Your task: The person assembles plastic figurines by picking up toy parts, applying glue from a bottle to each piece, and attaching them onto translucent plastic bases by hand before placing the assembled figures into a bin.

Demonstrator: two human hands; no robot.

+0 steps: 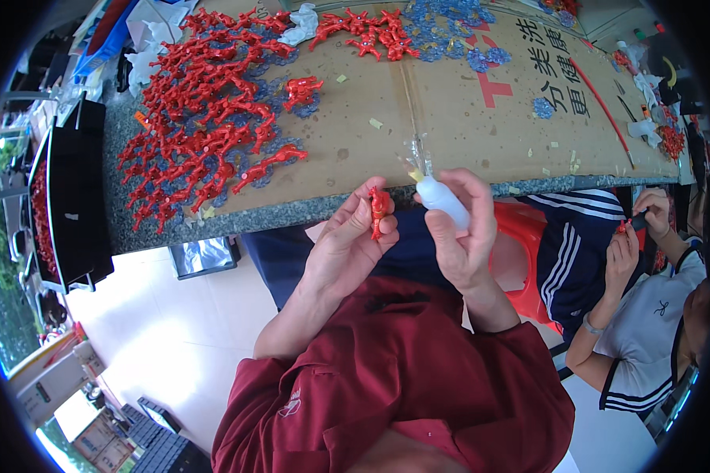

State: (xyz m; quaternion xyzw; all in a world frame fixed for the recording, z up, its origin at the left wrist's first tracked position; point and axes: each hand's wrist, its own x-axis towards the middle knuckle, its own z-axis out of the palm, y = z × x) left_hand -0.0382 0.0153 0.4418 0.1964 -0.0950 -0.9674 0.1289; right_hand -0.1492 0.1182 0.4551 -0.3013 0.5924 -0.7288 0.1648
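Between the fingertips of my left hand is a small red figurine, held upright just off the table's front edge. My right hand is wrapped round a white squeeze bottle with a yellowish neck. The bottle tilts so its thin tip points up and left, apart from the figurine. On the table to the left lies a crowd of similar red figurines, many on clear bluish discs. One red figurine sits a little apart on its disc, and a long red piece lies nearer the edge.
Cardboard covers the table, its front a grey stone edge. More red figurines and loose clear bluish discs lie at the back. At right, a person handles a small red piece beside a red stool. Black trays stand left.
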